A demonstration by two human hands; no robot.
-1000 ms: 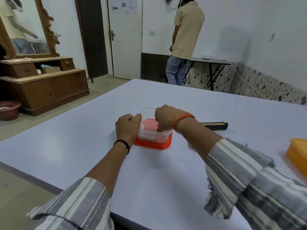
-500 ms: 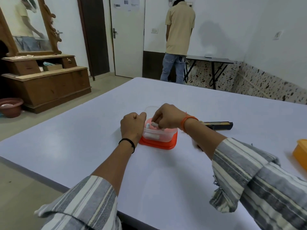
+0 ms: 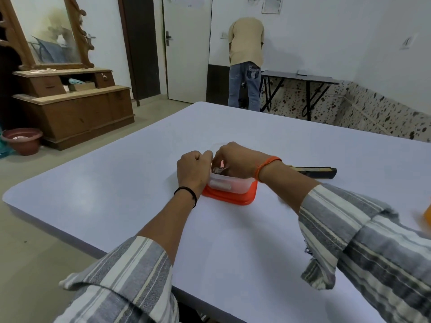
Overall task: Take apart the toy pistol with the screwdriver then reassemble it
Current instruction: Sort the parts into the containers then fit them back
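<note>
A clear plastic container [image 3: 242, 183] stands on its orange lid [image 3: 229, 198] in the middle of the white table [image 3: 233, 241]. A white cylindrical piece [image 3: 220, 184] lies inside it, along with other pale parts I cannot make out. My left hand [image 3: 193, 170] is curled against the container's left side, thumb at the rim. My right hand [image 3: 235, 160] reaches down into the container, fingers curled around a small pale piece [image 3: 218, 169]. A black and yellow tool [image 3: 312, 171] lies on the table just behind my right wrist.
An orange box [image 3: 428, 213] shows at the right edge of the table. Beyond the table a person [image 3: 246, 59] stands bent over a black folding table [image 3: 300, 78]. A wooden dresser [image 3: 70, 106] with a mirror stands on the left.
My right hand has shifted left inside the container and its fingers have closed around a small pale piece. My left hand has stayed at the container's side. The person behind has bent forward.
</note>
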